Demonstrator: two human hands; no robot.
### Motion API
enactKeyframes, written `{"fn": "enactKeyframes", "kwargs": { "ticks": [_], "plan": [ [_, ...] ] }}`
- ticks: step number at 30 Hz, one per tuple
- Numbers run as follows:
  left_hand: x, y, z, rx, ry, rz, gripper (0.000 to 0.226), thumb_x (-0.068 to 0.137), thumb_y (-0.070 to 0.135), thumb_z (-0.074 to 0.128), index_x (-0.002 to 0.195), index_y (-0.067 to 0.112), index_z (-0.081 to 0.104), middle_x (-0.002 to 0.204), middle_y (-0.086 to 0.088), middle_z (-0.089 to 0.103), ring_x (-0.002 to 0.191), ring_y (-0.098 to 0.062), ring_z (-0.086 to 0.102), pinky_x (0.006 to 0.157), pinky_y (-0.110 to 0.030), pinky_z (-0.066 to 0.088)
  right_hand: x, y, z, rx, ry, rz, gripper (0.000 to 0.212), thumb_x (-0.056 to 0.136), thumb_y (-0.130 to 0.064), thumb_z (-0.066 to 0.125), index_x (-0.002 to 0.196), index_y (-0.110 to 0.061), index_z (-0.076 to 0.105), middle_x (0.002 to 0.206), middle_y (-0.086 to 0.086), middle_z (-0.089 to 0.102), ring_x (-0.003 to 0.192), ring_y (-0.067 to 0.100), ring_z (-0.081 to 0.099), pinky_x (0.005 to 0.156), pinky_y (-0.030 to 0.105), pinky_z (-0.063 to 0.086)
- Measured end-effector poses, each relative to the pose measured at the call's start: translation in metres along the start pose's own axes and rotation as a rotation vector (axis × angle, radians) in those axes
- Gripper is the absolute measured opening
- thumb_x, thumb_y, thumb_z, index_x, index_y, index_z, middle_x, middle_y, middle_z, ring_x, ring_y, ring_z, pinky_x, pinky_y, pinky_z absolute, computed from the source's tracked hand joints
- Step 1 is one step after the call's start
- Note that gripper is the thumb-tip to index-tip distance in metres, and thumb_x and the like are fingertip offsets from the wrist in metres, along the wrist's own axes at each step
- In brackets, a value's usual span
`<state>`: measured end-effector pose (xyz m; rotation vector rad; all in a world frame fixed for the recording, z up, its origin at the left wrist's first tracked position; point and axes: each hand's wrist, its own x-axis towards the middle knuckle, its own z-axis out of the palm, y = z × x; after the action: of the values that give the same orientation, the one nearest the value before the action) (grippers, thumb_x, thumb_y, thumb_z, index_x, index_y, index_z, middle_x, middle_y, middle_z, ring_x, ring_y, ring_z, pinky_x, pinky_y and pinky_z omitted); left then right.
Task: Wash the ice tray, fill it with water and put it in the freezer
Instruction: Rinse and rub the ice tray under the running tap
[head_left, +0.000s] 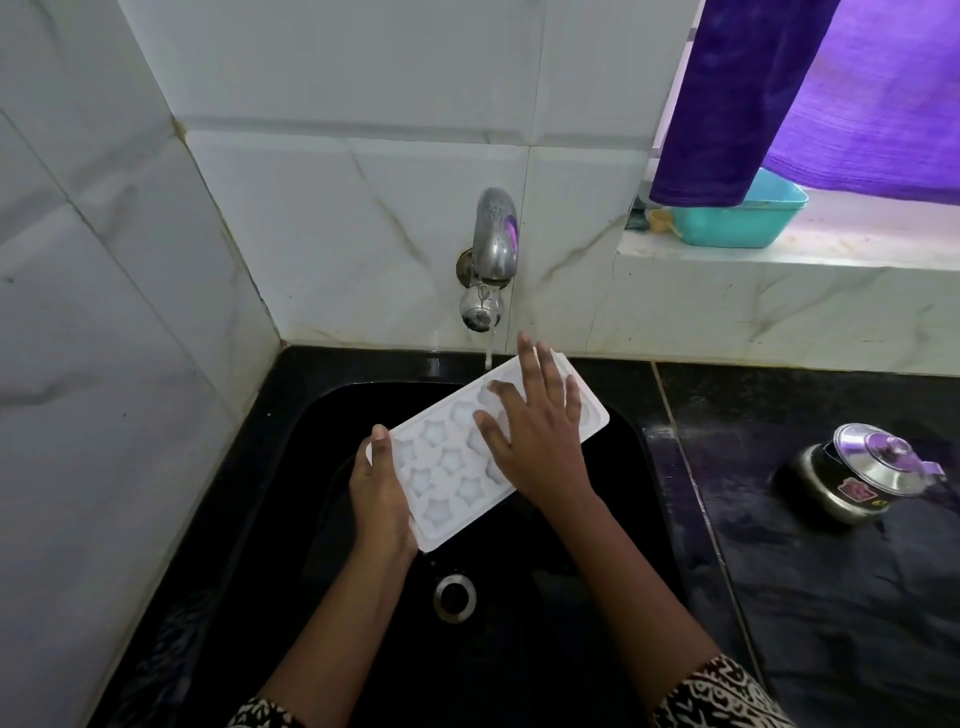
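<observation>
A white ice tray (447, 467) with star-shaped cups is held tilted over the black sink (613, 519). My left hand (379, 499) grips the tray's near left end, thumb on its rim. My right hand (535, 431) lies flat with straight, spread fingers on the tray's far half. A thin stream of water (489, 353) runs from the steel wall tap (493, 249) down onto the tray's far end.
The sink drain (455, 596) lies below the tray. A steel pot with a lid (862, 473) stands on the black counter at right. A teal basin (737, 218) sits on the window ledge under a purple curtain (779, 93). White tiled walls close off the left and back.
</observation>
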<state>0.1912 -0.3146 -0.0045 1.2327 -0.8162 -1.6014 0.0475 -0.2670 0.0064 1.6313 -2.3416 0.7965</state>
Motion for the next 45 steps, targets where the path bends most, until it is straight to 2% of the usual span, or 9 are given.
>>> {"fn": "enactKeyframes", "kwargs": {
  "ticks": [9,15,21,26,30,34,38,43,45],
  "plan": [
    [0.0,-0.002,-0.002,0.06,0.008,0.035,0.024,0.097,0.042,0.047,0.093,0.021,0.058,0.096,-0.006,0.068,0.085,-0.02,0.067,0.07,-0.034,0.052,0.004,0.001,0.003,-0.071,0.015,0.017,0.049,0.092,-0.053,0.029,0.088,-0.023,0.068,0.158,0.003,0.019,0.146,0.023,0.007,0.113,0.053,0.005],
    [0.004,0.003,-0.009,0.075,0.025,0.077,0.022,0.096,0.042,0.047,0.094,0.022,0.056,0.091,-0.004,0.067,0.081,-0.018,0.066,0.066,-0.031,0.051,0.0,0.011,0.002,-0.06,-0.152,-0.089,0.059,0.089,-0.062,0.021,0.113,-0.029,0.064,0.158,-0.005,-0.007,0.145,0.015,-0.015,0.113,0.046,-0.011],
    [0.004,0.004,-0.005,0.071,0.022,0.066,0.027,0.097,0.042,0.046,0.097,0.017,0.057,0.09,-0.006,0.068,0.08,-0.019,0.068,0.067,-0.032,0.053,-0.005,-0.007,0.007,-0.087,-0.131,-0.077,0.064,0.089,-0.063,0.022,0.125,-0.022,0.055,0.158,-0.004,-0.007,0.145,0.015,-0.014,0.114,0.048,-0.007],
    [0.003,0.003,-0.006,0.091,0.022,0.092,0.021,0.097,0.04,0.046,0.09,0.023,0.056,0.09,-0.003,0.066,0.081,-0.016,0.065,0.066,-0.03,0.05,0.002,0.005,0.003,-0.095,-0.008,-0.053,0.05,0.092,-0.057,0.027,0.097,-0.026,0.066,0.159,0.003,0.013,0.146,0.02,0.0,0.114,0.049,-0.002],
    [0.003,0.006,-0.002,0.069,0.028,0.103,0.023,0.098,0.039,0.045,0.086,0.022,0.056,0.085,-0.003,0.066,0.076,-0.016,0.066,0.063,-0.029,0.05,-0.005,-0.005,0.013,-0.151,-0.009,-0.104,0.059,0.092,-0.061,0.026,0.115,-0.021,0.062,0.159,0.004,0.014,0.146,0.021,0.003,0.113,0.05,-0.001],
    [0.0,0.004,-0.003,0.081,0.017,0.109,0.024,0.098,0.039,0.045,0.086,0.022,0.056,0.086,-0.002,0.066,0.077,-0.015,0.065,0.064,-0.029,0.05,0.001,0.005,0.007,-0.109,0.043,-0.041,0.052,0.094,-0.058,0.026,0.096,-0.025,0.066,0.159,0.005,0.015,0.146,0.022,0.003,0.114,0.049,0.0],
    [0.001,0.008,-0.001,0.079,0.017,0.114,0.025,0.098,0.041,0.046,0.086,0.021,0.055,0.085,-0.003,0.066,0.076,-0.017,0.066,0.064,-0.03,0.051,-0.006,-0.009,0.014,-0.142,0.011,-0.076,0.066,0.092,-0.064,0.02,0.118,-0.019,0.061,0.159,0.002,0.01,0.146,0.02,0.003,0.114,0.049,0.001],
    [-0.002,0.005,-0.001,0.09,0.013,0.11,0.023,0.098,0.039,0.045,0.086,0.022,0.056,0.086,-0.002,0.065,0.077,-0.016,0.065,0.064,-0.028,0.05,0.0,0.004,0.004,-0.099,0.039,-0.024,0.054,0.092,-0.06,0.026,0.093,-0.025,0.067,0.158,0.002,0.018,0.145,0.019,0.007,0.113,0.046,0.001],
    [-0.003,0.005,0.002,0.081,0.013,0.105,0.024,0.098,0.04,0.045,0.086,0.021,0.056,0.083,-0.002,0.066,0.074,-0.015,0.065,0.063,-0.029,0.051,-0.003,-0.007,0.008,-0.093,0.021,-0.028,0.061,0.092,-0.064,0.023,0.105,-0.021,0.065,0.159,0.001,0.017,0.145,0.018,0.005,0.113,0.048,0.001]
  ]
}}
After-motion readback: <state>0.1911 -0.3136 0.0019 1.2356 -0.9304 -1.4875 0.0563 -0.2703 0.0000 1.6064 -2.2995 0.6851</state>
